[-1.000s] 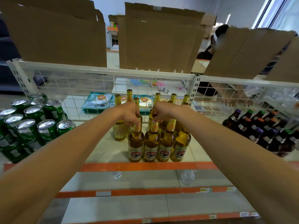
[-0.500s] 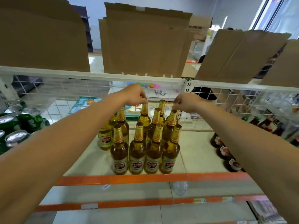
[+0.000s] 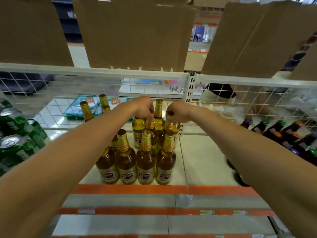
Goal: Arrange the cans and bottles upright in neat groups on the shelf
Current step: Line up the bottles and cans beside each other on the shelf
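Observation:
Several amber bottles with gold foil necks (image 3: 126, 160) stand upright in a tight group mid-shelf on the cream shelf (image 3: 202, 162). My left hand (image 3: 144, 109) grips the gold top of a bottle in the second row (image 3: 149, 124). My right hand (image 3: 176, 111) grips the top of the neighbouring bottle (image 3: 168, 125). Both bottles stand on the shelf behind the front row. Three more gold-topped bottles (image 3: 85, 111) stand apart at the back left. Green cans (image 3: 15, 143) crowd the left end. Dark bottles with coloured caps (image 3: 281, 133) fill the right end.
A white wire-mesh back panel (image 3: 51, 107) and a white rail (image 3: 96, 71) close the shelf behind. Cardboard sheets (image 3: 133, 33) hang above it. Orange shelf edges (image 3: 130, 189) run below. A person stands behind the mesh at right (image 3: 221, 93).
Both hands have come down from near the white rail onto bottle tops in the second row. The view has shifted, bringing the cans and dark bottles back in at the sides.

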